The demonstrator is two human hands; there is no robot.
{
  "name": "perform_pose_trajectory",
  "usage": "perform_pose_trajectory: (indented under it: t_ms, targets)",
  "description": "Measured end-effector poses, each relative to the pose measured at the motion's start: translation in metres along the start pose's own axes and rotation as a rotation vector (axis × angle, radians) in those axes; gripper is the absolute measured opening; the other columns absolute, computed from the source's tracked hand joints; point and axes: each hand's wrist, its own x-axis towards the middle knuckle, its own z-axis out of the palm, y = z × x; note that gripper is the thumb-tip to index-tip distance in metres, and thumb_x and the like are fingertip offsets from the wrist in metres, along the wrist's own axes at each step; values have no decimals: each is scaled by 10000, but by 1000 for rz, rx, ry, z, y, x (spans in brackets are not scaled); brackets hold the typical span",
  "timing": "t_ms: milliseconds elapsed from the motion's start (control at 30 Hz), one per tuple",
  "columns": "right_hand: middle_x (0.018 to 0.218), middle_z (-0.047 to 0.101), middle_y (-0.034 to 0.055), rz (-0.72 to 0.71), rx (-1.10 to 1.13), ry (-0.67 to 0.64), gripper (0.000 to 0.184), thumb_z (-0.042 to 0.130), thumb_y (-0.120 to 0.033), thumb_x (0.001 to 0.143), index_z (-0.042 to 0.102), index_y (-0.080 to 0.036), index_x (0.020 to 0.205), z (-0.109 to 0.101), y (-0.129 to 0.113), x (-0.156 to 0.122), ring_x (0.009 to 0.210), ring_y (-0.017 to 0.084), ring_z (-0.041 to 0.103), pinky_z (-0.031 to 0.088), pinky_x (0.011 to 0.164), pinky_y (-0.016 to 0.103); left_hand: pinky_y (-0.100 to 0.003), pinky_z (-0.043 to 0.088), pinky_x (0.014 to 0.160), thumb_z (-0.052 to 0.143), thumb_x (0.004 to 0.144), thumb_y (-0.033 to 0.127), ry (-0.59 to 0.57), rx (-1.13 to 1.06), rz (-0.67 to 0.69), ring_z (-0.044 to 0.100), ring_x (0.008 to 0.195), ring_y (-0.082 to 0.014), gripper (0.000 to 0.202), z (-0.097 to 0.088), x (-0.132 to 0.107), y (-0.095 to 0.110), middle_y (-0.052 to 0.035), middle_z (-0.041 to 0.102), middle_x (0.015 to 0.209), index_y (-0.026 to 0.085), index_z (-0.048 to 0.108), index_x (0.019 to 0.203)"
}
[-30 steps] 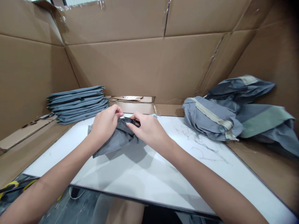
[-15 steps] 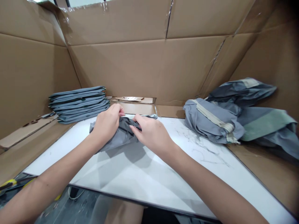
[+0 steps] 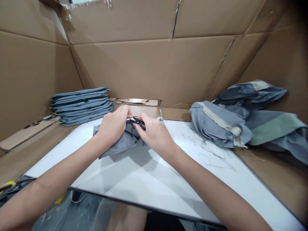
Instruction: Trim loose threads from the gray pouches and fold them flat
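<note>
A crumpled grey garment (image 3: 122, 142) lies on the white table (image 3: 149, 179) near its far edge. My left hand (image 3: 113, 126) is closed on the garment's upper edge, pinching the cloth. My right hand (image 3: 154, 133) is closed around a small black thread snipper (image 3: 137, 121), whose tip sits at the cloth right beside my left fingers. The two hands nearly touch above the garment.
A neat stack of folded grey garments (image 3: 81, 104) sits at the back left. A loose heap of grey garments (image 3: 243, 118) with pale bands lies at the right. Cardboard walls (image 3: 144, 67) enclose the table on three sides. Cut threads (image 3: 207, 150) are scattered right of centre.
Both hands have stayed at the garment's top edge with small shifts. The snipper, partly hidden half a second ago, shows again between the fingers.
</note>
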Motion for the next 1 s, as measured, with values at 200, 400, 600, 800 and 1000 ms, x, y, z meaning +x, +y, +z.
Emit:
perform_pose_trajectory:
  t_ms: [200, 400, 600, 800, 1000]
  targets:
    - [785, 648, 16, -34, -12, 29, 164, 455, -340, 884, 509, -188, 913, 3, 2, 0, 666, 153, 598, 277, 530, 241, -228, 335, 596, 351, 856, 142, 61, -98, 109, 583, 784, -129, 143, 7, 0, -3, 6, 602, 875, 196, 483, 850]
    - [858, 666, 25, -22, 7, 10, 145, 459, -317, 883, 511, -181, 880, 1, 3, -4, 713, 161, 610, 288, 547, 241, -230, 279, 510, 335, 870, 156, 57, -41, 158, 570, 729, -113, 158, 9, 3, -1, 6, 573, 904, 196, 488, 865]
    - [851, 677, 10, 43, 62, -48, 156, 482, -337, 861, 543, -200, 905, -5, 4, -4, 708, 161, 604, 303, 557, 241, -231, 238, 451, 295, 916, 211, 120, 84, 216, 558, 648, -97, 224, 15, 3, 0, -14, 580, 969, 186, 516, 891]
    - [801, 674, 1, 109, 120, -81, 165, 509, -351, 822, 580, -208, 867, -7, 6, 0, 663, 151, 578, 299, 550, 239, -230, 208, 438, 322, 898, 169, 166, 111, 281, 553, 618, -97, 206, 21, 3, -2, -14, 591, 956, 187, 526, 878]
    - [785, 667, -21, 97, 307, -89, 101, 554, -286, 775, 602, -197, 779, -8, 11, 2, 672, 119, 559, 325, 576, 216, -215, 241, 464, 372, 873, 158, 186, -22, 260, 558, 654, -101, 150, 19, 6, -5, -2, 591, 891, 191, 515, 845]
